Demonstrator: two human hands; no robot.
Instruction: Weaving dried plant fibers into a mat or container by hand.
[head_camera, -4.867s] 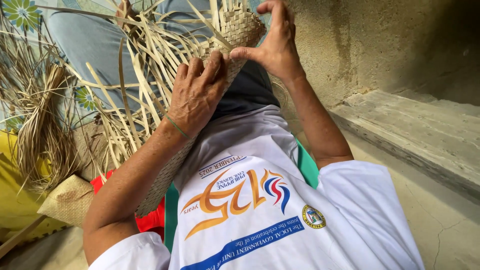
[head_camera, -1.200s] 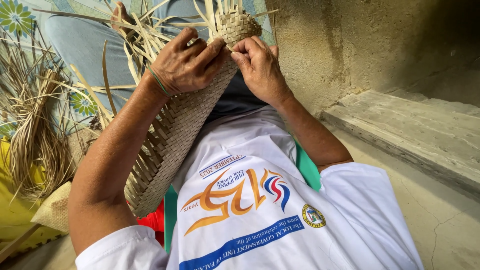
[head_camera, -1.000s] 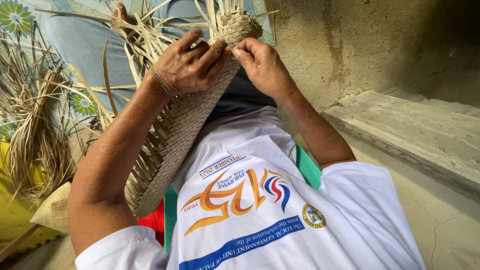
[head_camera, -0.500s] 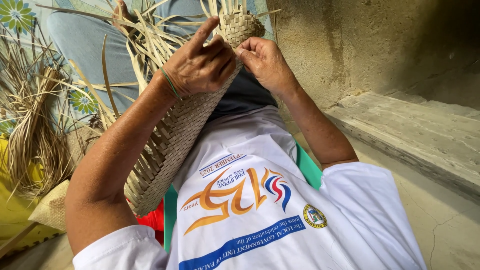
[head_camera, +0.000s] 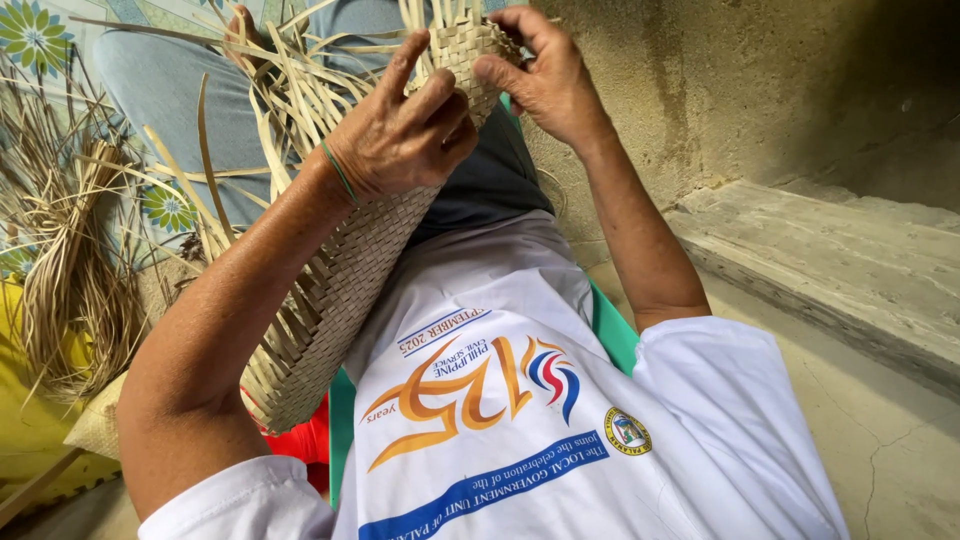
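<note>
— Where is the woven mat (head_camera: 340, 290) held, and how is it gripped?

— It is laid across the lap, running from the lower left of the frame up to the top centre. The left hand (head_camera: 400, 135) is pressed over its upper part, fingers curled down on the weave, the forefinger raised. The right hand (head_camera: 545, 75) is closed on the top edge of the mat, thumb and fingertips pinched together on what looks like a strip end; the exact strip cannot be told.

— What could go wrong from here?

— The weave could be loosened at the unfinished top edge if the left hand's pressure is eased, since only that edge is pinned. A strip could be creased or split if it is bent too sharply by the pinching fingers. The loose strips (head_camera: 280, 90) fanning out at upper left could be tangled, or the wrong one picked up.

— And the edges and room around?

— To the right, a rough wall (head_camera: 700, 90) is close by the right hand, so little room is left for the elbow to swing outward; a concrete step (head_camera: 830, 260) lies below it. To the left, the floor is taken up by a bundle of dried leaves (head_camera: 70, 260), near but apart from the mat. Most free room is found upward and toward the chest.
</note>
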